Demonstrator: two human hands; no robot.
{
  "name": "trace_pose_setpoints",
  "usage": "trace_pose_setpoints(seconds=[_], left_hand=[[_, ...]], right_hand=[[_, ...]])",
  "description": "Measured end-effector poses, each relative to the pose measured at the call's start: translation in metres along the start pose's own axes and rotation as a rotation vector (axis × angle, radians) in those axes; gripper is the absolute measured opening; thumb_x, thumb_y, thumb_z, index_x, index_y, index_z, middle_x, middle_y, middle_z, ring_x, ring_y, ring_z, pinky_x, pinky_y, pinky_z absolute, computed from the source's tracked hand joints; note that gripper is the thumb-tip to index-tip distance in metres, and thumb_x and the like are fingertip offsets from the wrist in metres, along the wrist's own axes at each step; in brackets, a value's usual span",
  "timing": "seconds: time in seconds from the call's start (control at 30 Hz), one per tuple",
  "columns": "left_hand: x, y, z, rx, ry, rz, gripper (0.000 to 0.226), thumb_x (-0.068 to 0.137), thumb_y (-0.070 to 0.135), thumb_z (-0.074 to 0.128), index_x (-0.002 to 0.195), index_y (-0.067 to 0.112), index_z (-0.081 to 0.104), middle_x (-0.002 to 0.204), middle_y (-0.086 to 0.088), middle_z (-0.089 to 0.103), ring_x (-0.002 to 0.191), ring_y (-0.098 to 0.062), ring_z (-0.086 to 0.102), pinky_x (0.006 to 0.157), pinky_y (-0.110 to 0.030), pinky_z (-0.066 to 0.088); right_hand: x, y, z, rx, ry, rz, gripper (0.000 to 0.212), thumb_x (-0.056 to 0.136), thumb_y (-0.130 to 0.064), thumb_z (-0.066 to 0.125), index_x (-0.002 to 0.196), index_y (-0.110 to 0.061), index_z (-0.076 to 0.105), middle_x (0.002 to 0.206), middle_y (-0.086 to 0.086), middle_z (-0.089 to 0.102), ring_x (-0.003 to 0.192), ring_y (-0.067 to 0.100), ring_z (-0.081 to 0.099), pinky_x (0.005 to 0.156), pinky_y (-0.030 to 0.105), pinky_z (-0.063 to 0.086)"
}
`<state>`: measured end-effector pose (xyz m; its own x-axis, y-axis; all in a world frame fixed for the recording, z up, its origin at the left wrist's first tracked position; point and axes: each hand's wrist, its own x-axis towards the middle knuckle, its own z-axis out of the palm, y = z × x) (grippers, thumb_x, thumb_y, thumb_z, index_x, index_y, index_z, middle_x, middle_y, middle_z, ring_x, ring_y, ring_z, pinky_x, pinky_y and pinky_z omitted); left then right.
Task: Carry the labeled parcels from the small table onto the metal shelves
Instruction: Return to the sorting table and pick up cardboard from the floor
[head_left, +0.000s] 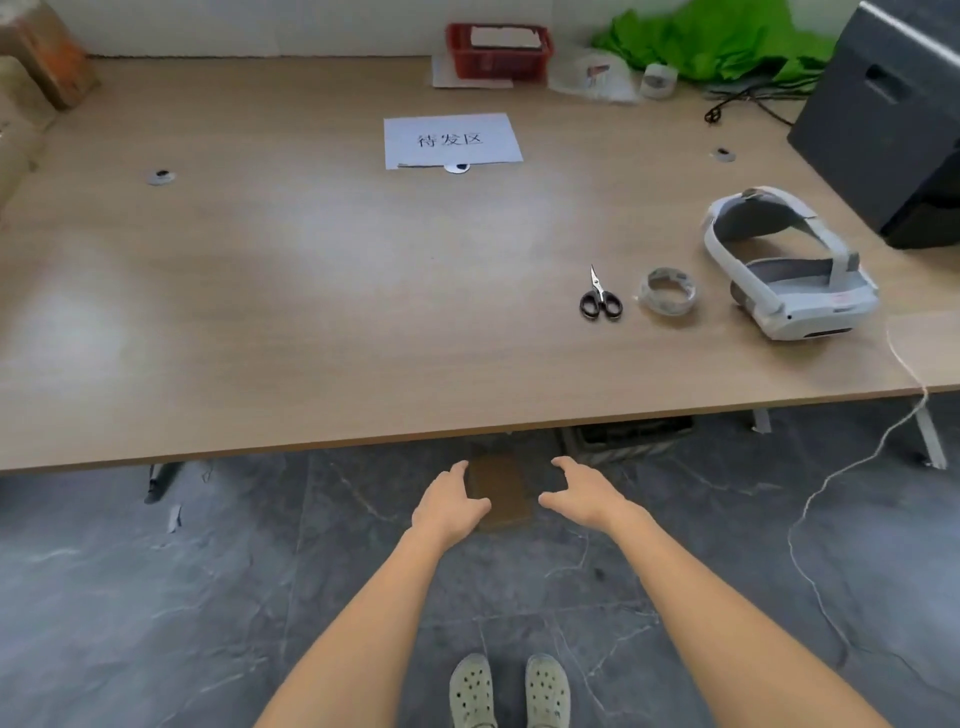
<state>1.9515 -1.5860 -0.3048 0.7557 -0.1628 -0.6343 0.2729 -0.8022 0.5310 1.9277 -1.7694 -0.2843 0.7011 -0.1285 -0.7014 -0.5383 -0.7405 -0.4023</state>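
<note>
I stand before a large wooden table (311, 338). My left hand (449, 501) and my right hand (584, 493) are stretched out side by side below the table's front edge, fingers apart, holding nothing. Between them, on the dark floor, lies a brown patch (501, 493); I cannot tell what it is. Brown cardboard boxes (36, 62) show at the far left edge. A white paper sheet with printed characters (452, 140) lies at the table's back middle. No metal shelves are in view.
Scissors (600, 299), a tape roll (669, 296) and a white headset (789, 265) lie on the table's right side. A dark box (893, 119) stands at the far right, a red basket (498, 49) and green cloth (727, 41) at the back. A thin cord (852, 467) trails to the floor.
</note>
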Motion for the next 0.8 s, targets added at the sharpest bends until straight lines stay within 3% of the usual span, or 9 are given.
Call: trace_pose_setpoints(seconds=[0.13, 0.27, 0.43, 0.5, 0.63, 0.8], left_hand=[[0.063, -0.02, 0.031, 0.012, -0.007, 0.002, 0.073, 0.085, 0.025, 0.056, 0.151, 0.023, 0.025, 0.137, -0.013, 0.053, 0.113, -0.034, 0.06, 0.088, -0.04, 0.052], [0.141, -0.052, 0.082, -0.015, 0.007, 0.003, 0.075, 0.09, 0.025, 0.058, 0.153, 0.016, 0.018, 0.149, -0.012, 0.04, 0.127, -0.03, 0.051, 0.094, -0.034, 0.046], [0.248, -0.106, 0.149, -0.081, 0.068, -0.012, 0.071, 0.083, 0.024, 0.066, 0.145, 0.009, 0.035, 0.139, -0.02, 0.051, 0.118, -0.031, 0.058, 0.096, -0.039, 0.05], [0.29, -0.125, 0.172, -0.076, 0.063, -0.005, 0.074, 0.083, 0.027, 0.066, 0.146, 0.008, 0.032, 0.144, -0.02, 0.047, 0.124, -0.032, 0.055, 0.1, -0.042, 0.048], [0.369, -0.166, 0.217, -0.077, 0.055, 0.0, 0.081, 0.08, 0.033, 0.065, 0.149, 0.014, 0.027, 0.132, -0.019, 0.057, 0.112, -0.039, 0.061, 0.09, -0.05, 0.054], [0.441, -0.201, 0.251, -0.057, 0.068, 0.004, 0.086, 0.077, 0.04, 0.064, 0.15, 0.02, 0.025, 0.139, -0.008, 0.054, 0.117, -0.029, 0.06, 0.094, -0.043, 0.053]], right_hand=[[0.071, 0.021, 0.018, 0.002, 0.002, 0.003, 0.073, 0.085, -0.035, 0.056, 0.149, -0.017, 0.026, 0.151, 0.011, 0.038, 0.135, 0.03, 0.041, 0.107, 0.041, 0.04], [0.157, 0.052, 0.053, -0.053, -0.025, -0.022, 0.074, 0.088, -0.036, 0.055, 0.151, -0.019, 0.02, 0.155, 0.009, 0.03, 0.137, 0.029, 0.039, 0.104, 0.039, 0.044], [0.272, 0.094, 0.116, 0.008, 0.032, -0.047, 0.071, 0.085, -0.028, 0.058, 0.148, -0.016, 0.027, 0.141, 0.014, 0.047, 0.114, 0.027, 0.055, 0.089, 0.038, 0.048], [0.32, 0.109, 0.144, 0.02, 0.042, -0.063, 0.075, 0.084, -0.029, 0.06, 0.149, -0.016, 0.024, 0.147, 0.013, 0.042, 0.125, 0.029, 0.051, 0.096, 0.038, 0.048], [0.398, 0.137, 0.192, 0.003, 0.04, -0.062, 0.078, 0.087, -0.03, 0.058, 0.152, -0.015, 0.016, 0.156, 0.013, 0.027, 0.139, 0.03, 0.036, 0.107, 0.039, 0.041], [0.478, 0.169, 0.23, 0.011, 0.062, -0.054, 0.082, 0.09, -0.029, 0.057, 0.154, -0.014, 0.007, 0.16, 0.013, 0.012, 0.143, 0.031, 0.028, 0.11, 0.038, 0.038]])
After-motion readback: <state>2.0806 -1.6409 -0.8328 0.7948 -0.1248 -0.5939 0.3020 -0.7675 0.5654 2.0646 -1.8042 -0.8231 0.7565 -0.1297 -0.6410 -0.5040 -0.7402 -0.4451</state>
